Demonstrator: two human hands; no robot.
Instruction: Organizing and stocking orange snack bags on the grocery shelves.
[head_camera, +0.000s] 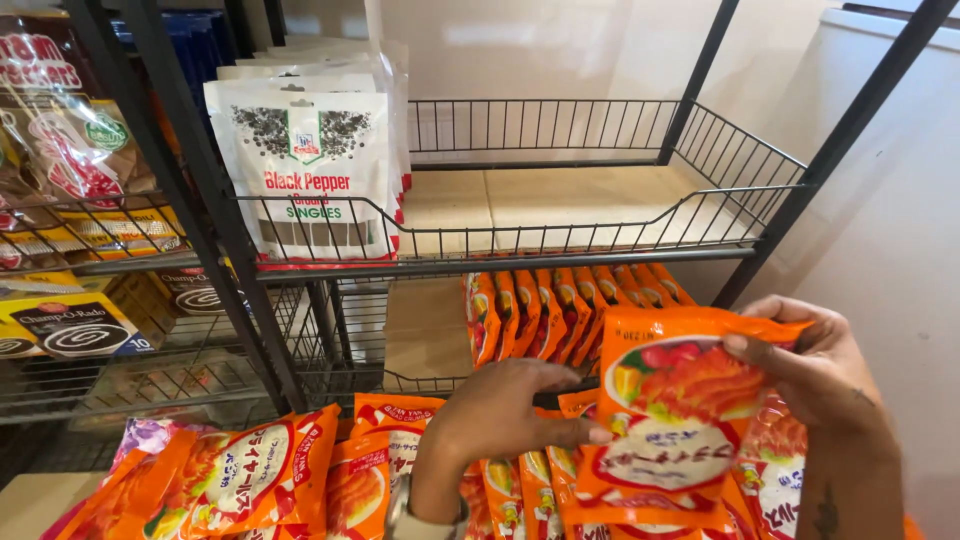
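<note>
Currently both hands are gripping a glossy orange plastic snack packet (680, 420) at five o'clock in the view: the right hand (815, 375) is pinching its upper right edge with curled fingers, and the left hand (500, 410) is pressing its left side, fingers partly closed. Judging by the layout, a row of matching crinkly orange packets (560, 305) is already standing upright on the black wire rack's middle shelf (420, 375) at twelve o'clock from the hands, while a loose heap of orange packets (250, 475) is lying at eight o'clock. White paper-look pepper pouches (305, 160) are sitting at eleven o'clock.
</note>
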